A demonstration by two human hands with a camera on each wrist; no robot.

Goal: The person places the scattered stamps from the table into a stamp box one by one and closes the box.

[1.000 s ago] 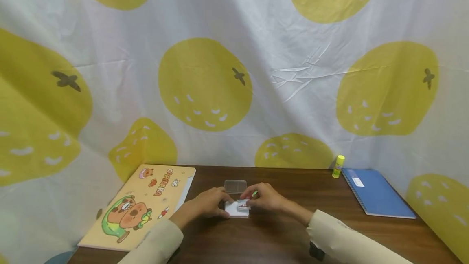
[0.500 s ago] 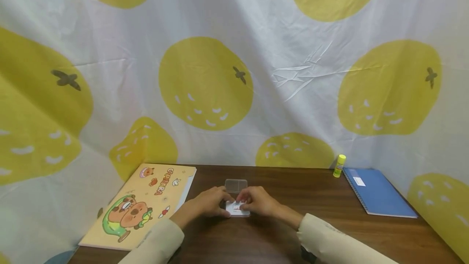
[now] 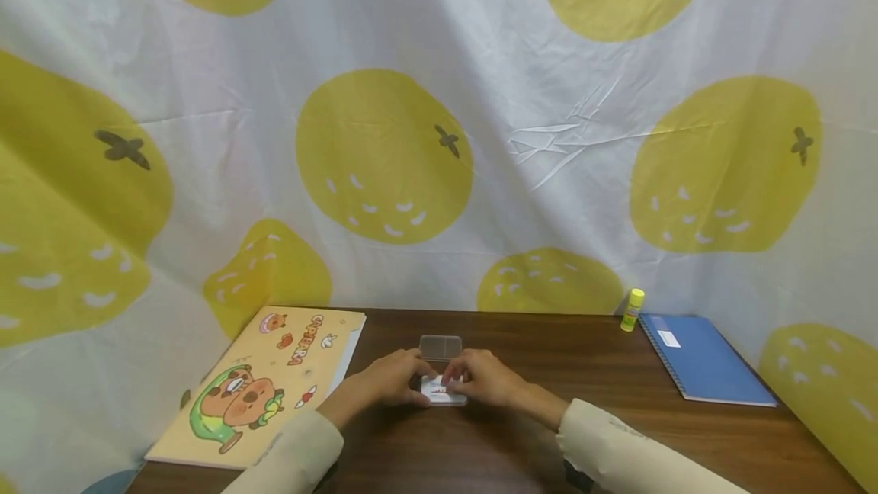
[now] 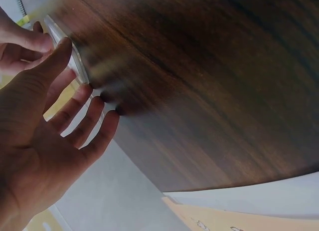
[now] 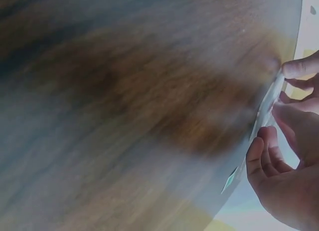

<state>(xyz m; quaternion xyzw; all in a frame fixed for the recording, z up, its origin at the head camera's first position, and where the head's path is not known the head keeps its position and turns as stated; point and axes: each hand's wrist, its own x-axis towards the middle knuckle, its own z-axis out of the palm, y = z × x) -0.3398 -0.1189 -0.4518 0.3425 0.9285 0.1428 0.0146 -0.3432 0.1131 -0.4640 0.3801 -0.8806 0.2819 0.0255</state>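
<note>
One wood-grained dark brown table (image 3: 549, 357) is backed by wrinkled white cloth (image 3: 494, 197) printed with yellow fruit. At its middle, one small, flat, rectangular case (image 3: 449, 403), white on top with a clear plastic edge, is held by its side between the thumb and fingers of the left hand (image 3: 396, 376); the other fingers are loosely bent. A white slip (image 3: 437, 389) with red marks, partly hidden, lies on the case and is touched by the bent fingers of the right hand (image 3: 490, 378); whether it is pinched or pressed cannot be told. Just behind, one clear plastic lid (image 3: 434, 348) is seen. Placed well apart are one peach-coloured cartoon folder (image 3: 264, 395), one yellow glue stick (image 3: 632, 311), upright, and one blue spiral-bound notebook (image 3: 713, 363) with a white label.
</note>
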